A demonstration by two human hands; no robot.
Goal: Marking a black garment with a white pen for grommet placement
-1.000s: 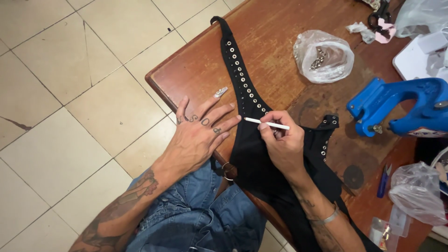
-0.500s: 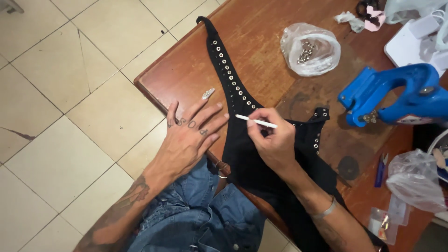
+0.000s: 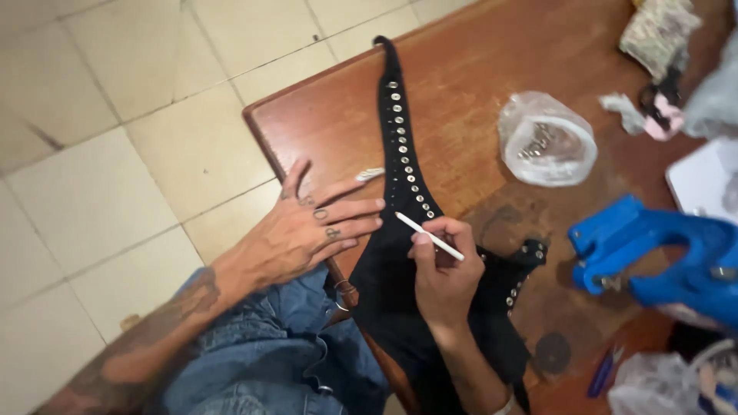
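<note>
Black fabric [image 3: 400,277] under left hand [image 3: 307,234]; right hand [image 3: 442,273] grips marker [image 3: 429,235].

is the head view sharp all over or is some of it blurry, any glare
Head view: sharp centre, where the right hand holds a thin white marking stick over black studded fabric; right-edge blue plastic press tool is smeared; soft glare on the clear plastic bag.

Matt black cloth garment [image 3: 400,284] set with shiny metal eyelets [image 3: 407,170]; smooth white marking stick [image 3: 429,235]; worn, dull-polished brown wooden table [image 3: 469,69]; crinkled clear plastic bag [image 3: 547,140], far right; glossy blue plastic press tool [image 3: 661,257], right; faded blue denim [image 3: 261,361], near.
</note>
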